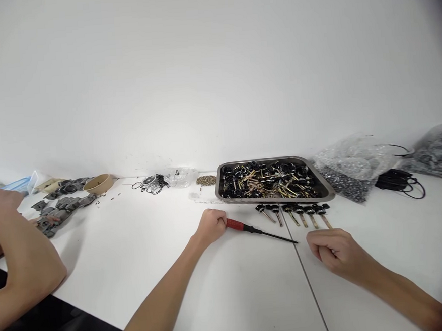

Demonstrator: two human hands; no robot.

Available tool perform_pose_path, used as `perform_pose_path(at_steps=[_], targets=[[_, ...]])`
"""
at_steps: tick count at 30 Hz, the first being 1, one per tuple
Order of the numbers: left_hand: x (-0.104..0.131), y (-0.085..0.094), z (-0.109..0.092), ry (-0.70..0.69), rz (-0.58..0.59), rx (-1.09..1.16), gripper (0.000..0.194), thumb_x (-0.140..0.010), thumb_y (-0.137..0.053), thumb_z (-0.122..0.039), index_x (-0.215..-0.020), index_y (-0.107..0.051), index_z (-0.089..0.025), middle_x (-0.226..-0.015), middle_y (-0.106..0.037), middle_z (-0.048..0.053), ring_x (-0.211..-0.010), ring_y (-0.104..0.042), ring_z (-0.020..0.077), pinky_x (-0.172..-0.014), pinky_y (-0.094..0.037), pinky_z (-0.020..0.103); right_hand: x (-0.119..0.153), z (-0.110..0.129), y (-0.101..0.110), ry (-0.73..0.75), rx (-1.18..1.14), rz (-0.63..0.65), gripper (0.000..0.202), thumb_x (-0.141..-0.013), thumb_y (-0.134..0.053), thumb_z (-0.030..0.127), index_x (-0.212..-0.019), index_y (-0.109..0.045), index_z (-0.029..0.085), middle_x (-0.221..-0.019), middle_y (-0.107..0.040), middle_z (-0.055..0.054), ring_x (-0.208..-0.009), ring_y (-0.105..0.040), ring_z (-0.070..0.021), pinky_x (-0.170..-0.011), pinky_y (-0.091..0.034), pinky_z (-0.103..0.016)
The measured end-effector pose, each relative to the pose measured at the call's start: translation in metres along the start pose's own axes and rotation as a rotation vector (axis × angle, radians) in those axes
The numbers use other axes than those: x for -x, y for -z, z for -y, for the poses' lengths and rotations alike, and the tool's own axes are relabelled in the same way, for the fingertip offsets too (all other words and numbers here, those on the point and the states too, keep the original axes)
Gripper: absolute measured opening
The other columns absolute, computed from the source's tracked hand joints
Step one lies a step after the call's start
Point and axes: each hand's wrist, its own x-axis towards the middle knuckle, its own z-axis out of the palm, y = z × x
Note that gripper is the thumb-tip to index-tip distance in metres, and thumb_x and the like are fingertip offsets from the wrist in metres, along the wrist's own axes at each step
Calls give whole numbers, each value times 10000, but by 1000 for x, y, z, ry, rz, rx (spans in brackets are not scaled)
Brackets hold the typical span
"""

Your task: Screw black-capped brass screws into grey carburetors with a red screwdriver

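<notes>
My left hand (211, 225) is closed around the red handle of a screwdriver (248, 228), whose black shaft points right and slightly down over the white table (237, 295). To the right, my right hand (331, 249) is curled into a fist near the table seam; whether anything is inside it cannot be seen. Just beyond it, several black-headed parts with brass-coloured stems (310, 215) lie in a row. Behind them sits a metal tray (276, 200) full of similar parts.
A person's bent arm (30, 249) rests at the left, near grey metal parts (59, 209) and a tan ring (98, 184). Along the wall are black rings (152, 184), small brass pieces (206, 180), plastic bags of parts (348, 176) and a black cord bundle (398, 181).
</notes>
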Motion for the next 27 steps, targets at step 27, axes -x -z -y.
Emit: perform_pose_path(at_steps=[27], targets=[[0,2,2,4,-25,18,152,-567,-365,-94,-454,-417,-180,-451,-429,-13,-488,-352,112,-531,-290,242,-3,2,3,-97,-77,22,135,-606,-294,48,-519,-276,149,-463,-295,21,-458,-256,-77,-471,-204,-229]])
